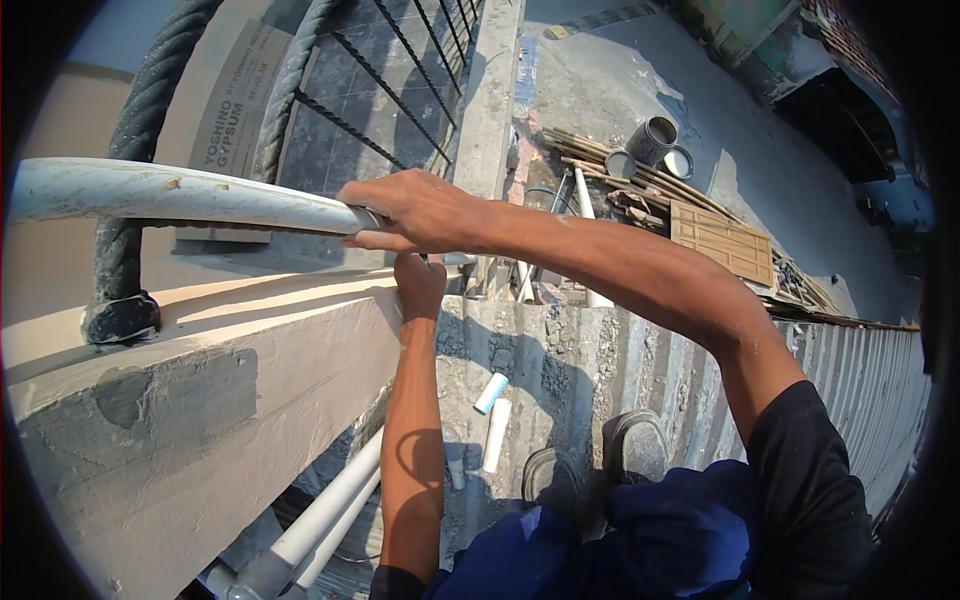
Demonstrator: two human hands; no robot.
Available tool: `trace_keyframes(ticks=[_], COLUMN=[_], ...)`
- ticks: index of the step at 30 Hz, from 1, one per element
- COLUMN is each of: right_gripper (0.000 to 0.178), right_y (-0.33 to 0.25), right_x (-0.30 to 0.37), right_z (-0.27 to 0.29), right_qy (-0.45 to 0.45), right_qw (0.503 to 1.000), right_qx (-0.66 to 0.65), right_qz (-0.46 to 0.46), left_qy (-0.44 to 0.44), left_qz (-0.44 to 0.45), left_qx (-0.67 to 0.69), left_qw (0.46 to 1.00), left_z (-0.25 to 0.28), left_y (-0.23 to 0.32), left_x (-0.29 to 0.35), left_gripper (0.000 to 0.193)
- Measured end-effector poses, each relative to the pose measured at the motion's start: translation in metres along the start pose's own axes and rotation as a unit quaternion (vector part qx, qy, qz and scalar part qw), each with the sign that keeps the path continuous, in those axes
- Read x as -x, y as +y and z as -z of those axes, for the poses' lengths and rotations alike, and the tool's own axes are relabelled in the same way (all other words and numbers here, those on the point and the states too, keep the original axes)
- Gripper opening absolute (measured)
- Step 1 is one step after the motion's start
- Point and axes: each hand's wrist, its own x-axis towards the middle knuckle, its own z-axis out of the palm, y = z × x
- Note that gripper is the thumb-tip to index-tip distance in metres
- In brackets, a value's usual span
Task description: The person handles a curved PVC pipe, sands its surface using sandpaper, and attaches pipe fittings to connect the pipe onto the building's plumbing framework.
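Right hand (418, 212) wrapped around a white rail (210, 192) crossing a dark twisted post (120, 255), left hand (420, 288) just below, its grip hard to tell, short pipes (497, 437) lying on corrugated roofing (580, 385)

The pale pipe (240, 200) over here is smooth but scuffed and chipped, plastic or painted metal, I can't tell which; the twisted bars (143, 118) are dark metal, ridged and dusty; the ledge (300, 400) is matt plaster, rough with grey cement patches; the white pipes (325, 510) look like smooth plastic; the corrugated roof (575, 345) is dull and gritty; the sleeve (810, 490) is matt black cloth.
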Motion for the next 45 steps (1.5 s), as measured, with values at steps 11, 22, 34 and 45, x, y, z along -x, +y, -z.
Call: trace_keyframes(ticks=[11, 22, 34, 45], right_gripper=[0.036, 0.036, 0.034, 0.032], right_y=[-0.001, -0.002, -0.009, -0.015], right_x=[0.006, 0.008, 0.008, -0.003], right_z=[0.007, 0.016, 0.025, 0.033], right_qy=[-0.017, 0.049, 0.05, 0.074], right_qw=[1.0, 0.998, 0.999, 0.995], right_qx=[-0.009, -0.034, 0.005, 0.029], right_qz=[-0.011, 0.009, 0.021, 0.055], left_qy=[-0.007, -0.015, -0.003, -0.015], left_qz=[0.005, 0.043, 0.031, 0.064], left_qx=[-0.006, -0.002, -0.021, 0.057], left_qw=[1.0, 0.999, 0.999, 0.996], left_z=[0.002, 0.0, -0.001, -0.003], left_y=[0.009, 0.01, 0.014, 0.015], left_x=[0.003, 0.002, 0.004, -0.005], left_gripper=[0.021, 0.03, 0.03, 0.029])
